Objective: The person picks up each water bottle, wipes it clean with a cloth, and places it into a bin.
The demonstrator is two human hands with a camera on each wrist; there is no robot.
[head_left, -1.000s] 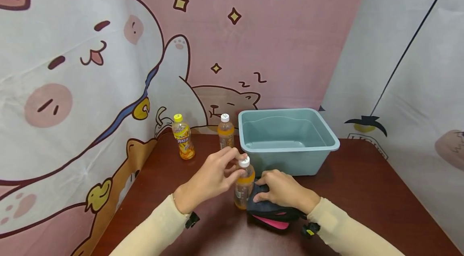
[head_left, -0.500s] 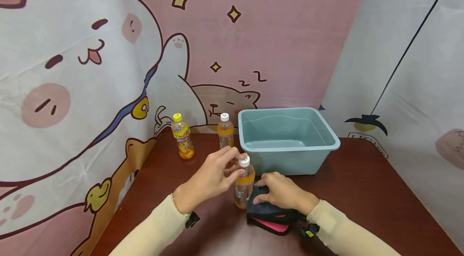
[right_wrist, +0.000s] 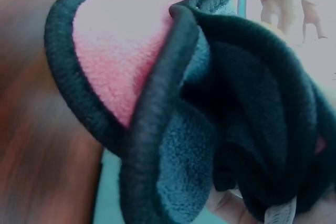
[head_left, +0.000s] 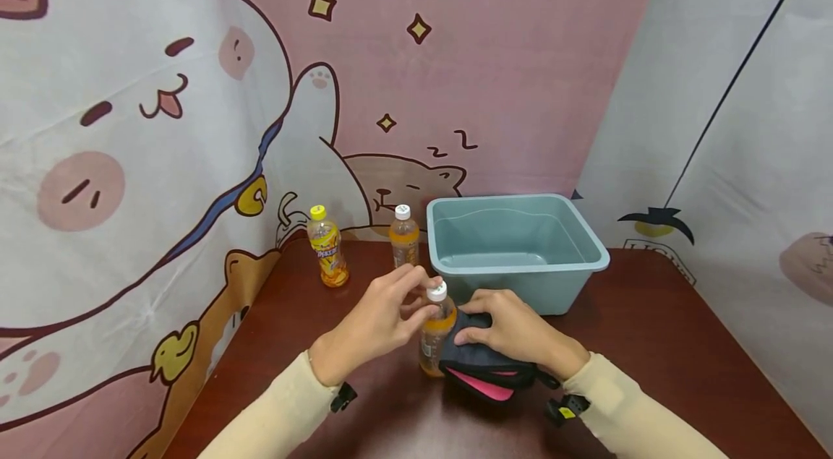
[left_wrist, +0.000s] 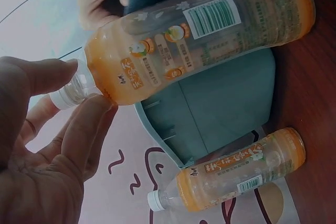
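My left hand pinches the neck of a plastic bottle just under its white cap, thumb on one side and fingers on the other. The bottle stands upright on the table, with orange bands and a barcode on its clear label. From the right, my right hand grips a folded dark grey-blue cloth with black edging and a pink side, close against the bottle. In the right wrist view the folds of this plush cloth hide most of the hand.
Behind the hands stands a pale teal plastic bin. Left of it is a second white-capped bottle, and farther left a yellow-capped bottle. A printed cartoon backdrop hangs along the back of the dark red-brown table.
My right hand and the cloth have risen slightly along the bottle, and the cloth's lower edge tilts up. The left hand keeps its pinch on the neck.
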